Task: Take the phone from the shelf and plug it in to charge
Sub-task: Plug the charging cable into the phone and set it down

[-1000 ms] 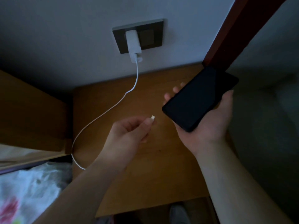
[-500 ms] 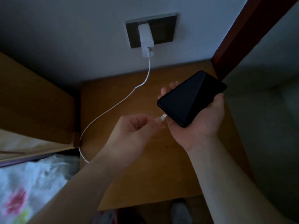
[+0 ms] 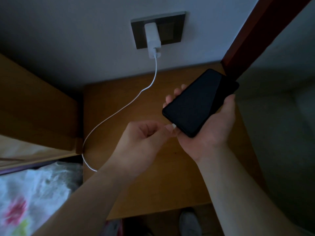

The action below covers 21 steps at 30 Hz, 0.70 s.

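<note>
A black phone (image 3: 199, 103) with a dark screen lies tilted in my right hand (image 3: 211, 132), above the wooden table. My left hand (image 3: 144, 142) pinches the white plug of the charging cable (image 3: 129, 103) right at the phone's lower edge; the plug tip (image 3: 174, 125) touches that edge, and whether it is seated I cannot tell. The cable runs up in a curve to a white charger (image 3: 152, 40) sitting in a dark wall socket (image 3: 158, 29).
The small wooden table (image 3: 153, 184) stands against the white wall. A wooden cabinet side (image 3: 37, 106) rises at the left, with flowered white fabric (image 3: 30, 198) below it. A dark red post (image 3: 252, 33) runs at the upper right. A shoe (image 3: 189, 223) shows on the floor.
My left hand has carried the cable plug rightward to the phone's lower edge. My right hand has brought the phone down and closer to the plug.
</note>
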Each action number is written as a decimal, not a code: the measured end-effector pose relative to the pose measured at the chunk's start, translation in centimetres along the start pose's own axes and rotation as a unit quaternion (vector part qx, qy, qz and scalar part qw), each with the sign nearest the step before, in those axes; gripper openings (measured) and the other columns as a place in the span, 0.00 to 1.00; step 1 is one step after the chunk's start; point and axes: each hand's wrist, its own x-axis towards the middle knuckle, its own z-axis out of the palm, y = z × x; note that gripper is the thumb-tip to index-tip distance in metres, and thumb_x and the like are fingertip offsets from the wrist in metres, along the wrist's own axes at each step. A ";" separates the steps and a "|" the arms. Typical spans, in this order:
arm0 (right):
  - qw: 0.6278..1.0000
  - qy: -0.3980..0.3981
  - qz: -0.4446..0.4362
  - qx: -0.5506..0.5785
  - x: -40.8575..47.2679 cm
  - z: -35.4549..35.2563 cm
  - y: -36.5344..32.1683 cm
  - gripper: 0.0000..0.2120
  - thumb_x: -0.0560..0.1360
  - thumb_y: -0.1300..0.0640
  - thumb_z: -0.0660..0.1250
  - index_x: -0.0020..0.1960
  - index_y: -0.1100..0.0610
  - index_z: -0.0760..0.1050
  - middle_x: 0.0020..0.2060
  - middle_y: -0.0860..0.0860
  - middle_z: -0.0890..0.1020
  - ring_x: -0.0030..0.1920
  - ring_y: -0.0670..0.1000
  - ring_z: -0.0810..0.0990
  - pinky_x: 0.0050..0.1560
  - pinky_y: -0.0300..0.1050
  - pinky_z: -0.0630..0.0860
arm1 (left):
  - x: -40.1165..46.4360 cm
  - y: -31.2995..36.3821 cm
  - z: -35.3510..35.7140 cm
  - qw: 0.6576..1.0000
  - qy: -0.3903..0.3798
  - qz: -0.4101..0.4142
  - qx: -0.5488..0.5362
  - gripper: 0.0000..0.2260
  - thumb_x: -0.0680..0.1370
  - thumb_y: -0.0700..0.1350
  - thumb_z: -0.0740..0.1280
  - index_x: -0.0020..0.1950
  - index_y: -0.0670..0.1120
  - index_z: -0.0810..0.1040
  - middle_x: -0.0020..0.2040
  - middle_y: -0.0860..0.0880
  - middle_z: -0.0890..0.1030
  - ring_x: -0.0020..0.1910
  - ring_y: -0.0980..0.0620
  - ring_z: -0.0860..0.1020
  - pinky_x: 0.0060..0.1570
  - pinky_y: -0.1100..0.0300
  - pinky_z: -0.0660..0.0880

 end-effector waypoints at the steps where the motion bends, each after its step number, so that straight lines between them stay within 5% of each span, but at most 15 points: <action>1: 1.000 -0.004 -0.001 -0.001 -0.1 0.0 0.0 0.43 0.80 0.26 0.51 0.67 0.63 0.78 0.52 0.62 0.84 0.52 0.65 0.85 0.57 0.58 0.81 | 0.0 0.0 0.1 1.000 0.001 -0.001 0.001 0.16 0.72 0.65 0.69 0.45 0.56 0.88 0.39 0.27 0.76 0.34 0.28 0.75 0.41 0.46 0.68; 11: 0.999 -0.031 -0.012 -0.013 -0.3 -0.2 -0.4 0.42 0.80 0.27 0.50 0.65 0.62 0.78 0.51 0.62 0.82 0.50 0.64 0.84 0.56 0.58 0.81 | -0.3 0.3 0.9 1.000 0.017 -0.002 0.000 0.14 0.73 0.63 0.69 0.42 0.55 0.88 0.40 0.32 0.79 0.36 0.30 0.75 0.43 0.46 0.71; 16: 0.999 -0.036 -0.012 -0.008 -0.4 -0.4 -0.5 0.42 0.80 0.26 0.50 0.65 0.62 0.78 0.51 0.62 0.82 0.50 0.64 0.84 0.55 0.58 0.81 | 0.0 -0.1 1.2 0.999 0.031 -0.012 0.010 0.10 0.74 0.57 0.69 0.39 0.56 0.88 0.32 0.52 0.83 0.35 0.58 0.81 0.42 0.63 0.80; 21: 0.999 -0.050 -0.009 -0.010 -0.4 -0.7 -0.5 0.42 0.79 0.26 0.50 0.64 0.62 0.78 0.50 0.62 0.82 0.49 0.63 0.84 0.55 0.58 0.80 | -0.2 -0.3 1.4 1.000 0.023 -0.018 0.004 0.09 0.75 0.54 0.70 0.39 0.55 0.88 0.34 0.56 0.85 0.36 0.62 0.82 0.38 0.71 0.77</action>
